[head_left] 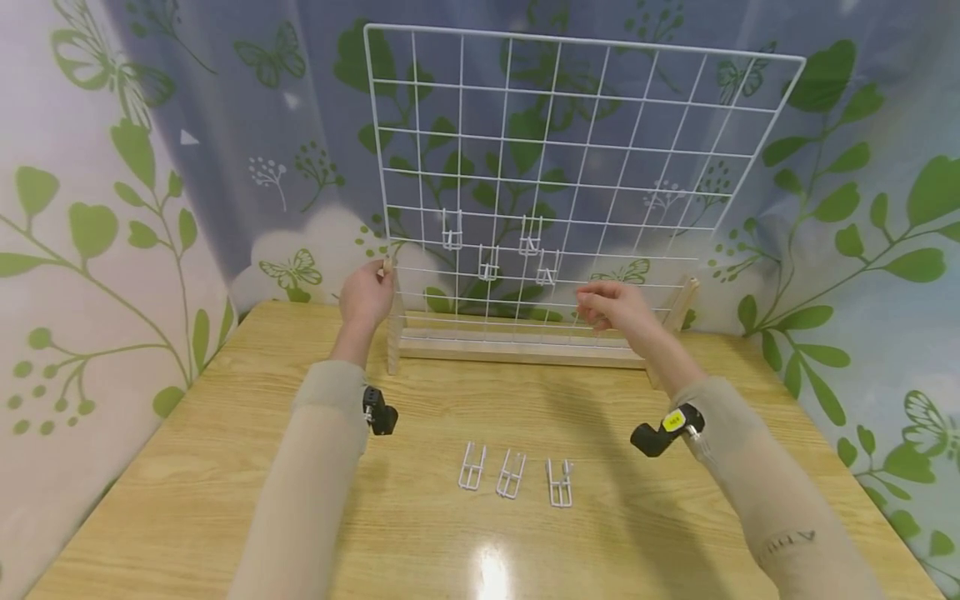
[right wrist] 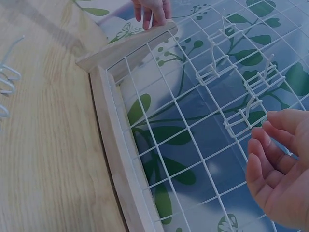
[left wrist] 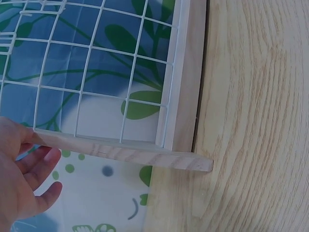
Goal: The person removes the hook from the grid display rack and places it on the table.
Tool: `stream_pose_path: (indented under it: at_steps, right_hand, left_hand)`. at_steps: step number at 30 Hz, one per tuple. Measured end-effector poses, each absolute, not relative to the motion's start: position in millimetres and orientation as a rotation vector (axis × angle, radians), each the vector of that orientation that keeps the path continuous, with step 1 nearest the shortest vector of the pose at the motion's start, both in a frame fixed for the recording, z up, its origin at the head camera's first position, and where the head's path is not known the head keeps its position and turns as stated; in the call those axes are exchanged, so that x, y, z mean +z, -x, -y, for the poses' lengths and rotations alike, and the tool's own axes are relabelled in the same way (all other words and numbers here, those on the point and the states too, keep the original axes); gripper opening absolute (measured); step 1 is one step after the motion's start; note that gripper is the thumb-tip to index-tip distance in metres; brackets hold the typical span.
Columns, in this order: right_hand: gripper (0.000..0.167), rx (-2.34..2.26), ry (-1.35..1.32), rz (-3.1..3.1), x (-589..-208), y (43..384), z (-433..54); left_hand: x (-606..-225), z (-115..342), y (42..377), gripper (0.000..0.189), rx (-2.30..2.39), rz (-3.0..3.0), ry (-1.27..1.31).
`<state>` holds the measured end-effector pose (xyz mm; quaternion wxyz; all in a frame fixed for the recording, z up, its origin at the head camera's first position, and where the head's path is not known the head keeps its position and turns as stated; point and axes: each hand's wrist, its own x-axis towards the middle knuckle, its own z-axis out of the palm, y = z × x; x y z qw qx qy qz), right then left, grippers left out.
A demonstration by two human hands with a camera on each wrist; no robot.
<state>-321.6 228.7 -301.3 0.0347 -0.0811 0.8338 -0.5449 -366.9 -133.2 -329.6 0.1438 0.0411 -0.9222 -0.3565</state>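
A white wire grid panel (head_left: 577, 158) leans back in a wooden stand (head_left: 517, 348). My left hand (head_left: 367, 293) pinches the top end of the stand's left side piece (left wrist: 120, 153), its other fingers loose below in the left wrist view. Near the lower right of the panel, my right hand (head_left: 611, 307) hovers with loosely bent fingers and holds nothing. Several white wire hooks hang on the panel, among them a lower right hook (head_left: 547, 268) close to the right fingertips (right wrist: 273, 116). A left hook (head_left: 452, 237) hangs farthest from that hand.
Three more white hooks lie in a row on the wooden table (head_left: 420, 533): a left one (head_left: 472, 468), a middle one (head_left: 511, 475) and a right one (head_left: 559, 485). A leaf-patterned curtain (head_left: 300, 200) stands behind the panel and along both sides.
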Motion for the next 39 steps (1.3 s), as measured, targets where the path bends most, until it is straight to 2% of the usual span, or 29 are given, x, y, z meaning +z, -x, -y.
stream_pose_path:
  at_steps: [21,31,39]
  right_hand:
    - [0.045,-1.732,0.18,-2.625,-281,350,-214]
    - [0.037,-1.703,0.234,-2.644,-290,363,-205]
    - [0.039,-1.711,0.213,-2.64,-295,364,-195]
  left_hand:
    - [-329,135,367,0.04,-1.034,2.633,-0.125]
    - [-327,135,366,0.041,-1.009,2.656,-0.124]
    - [-328,134,367,0.041,-1.029,2.658,-0.122]
